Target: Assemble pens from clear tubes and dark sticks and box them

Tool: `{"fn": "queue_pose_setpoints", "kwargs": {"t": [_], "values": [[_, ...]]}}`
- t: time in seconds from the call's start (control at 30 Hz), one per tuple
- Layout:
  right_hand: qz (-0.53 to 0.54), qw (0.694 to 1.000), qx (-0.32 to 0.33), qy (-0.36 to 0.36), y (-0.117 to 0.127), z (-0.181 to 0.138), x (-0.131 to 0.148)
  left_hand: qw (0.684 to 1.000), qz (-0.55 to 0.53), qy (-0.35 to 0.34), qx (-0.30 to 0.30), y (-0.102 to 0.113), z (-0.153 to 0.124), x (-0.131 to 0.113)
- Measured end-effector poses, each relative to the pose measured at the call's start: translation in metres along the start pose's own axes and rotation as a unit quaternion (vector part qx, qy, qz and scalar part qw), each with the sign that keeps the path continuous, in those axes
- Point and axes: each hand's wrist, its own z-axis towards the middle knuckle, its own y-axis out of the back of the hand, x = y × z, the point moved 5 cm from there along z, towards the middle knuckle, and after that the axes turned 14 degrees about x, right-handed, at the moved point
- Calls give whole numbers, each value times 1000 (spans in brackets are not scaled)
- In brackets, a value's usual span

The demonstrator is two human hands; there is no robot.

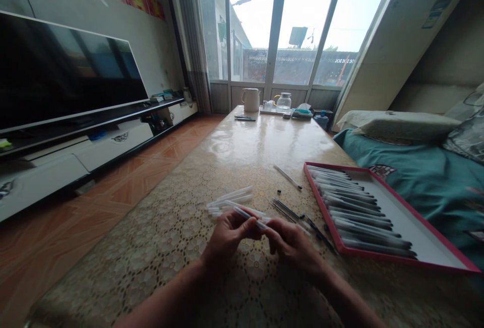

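Note:
Between the fingertips of my left hand is a slim whitish pen barrel, slanting down toward the right. My right hand pinches its lower right end; whether a small part sits in those fingertips is hidden. Just beyond my left hand lies a loose pile of translucent white pen barrels. Thin dark refills and black pen parts are scattered past my right hand. Farther off lie a small black plug and a single pen with a dark end.
A shallow red-rimmed box at the right holds a row of many pens. At the table's far end stand a beige jug, a glass pitcher and a tissue pack. A bed adjoins the table's right side.

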Motion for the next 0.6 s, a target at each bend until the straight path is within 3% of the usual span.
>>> {"fn": "queue_pose_setpoints", "kwargs": {"t": [0.1, 0.2, 0.27, 0.37, 0.47, 0.6], "values": [[-53, 998, -22, 16, 4, -1, -1, 998, 53, -7, -33, 7, 0, -8], [-85, 991, -104, -11, 17, -3, -6, 980, 157, -47, -109, 17, -3, -19], [-106, 981, -161, -30, 26, -6, -10, 960, 251, -56, -115, 15, -7, -24], [-131, 968, -209, -43, 34, -9, -14, 922, 386, -33, -16, -4, -15, -23], [-136, 964, -223, -53, 38, -10, -18, 855, 507, -9, 105, -27, -22, -22], [-126, 964, -227, -51, 40, -9, -21, 775, 617, -4, 136, -41, -11, -26]]}}
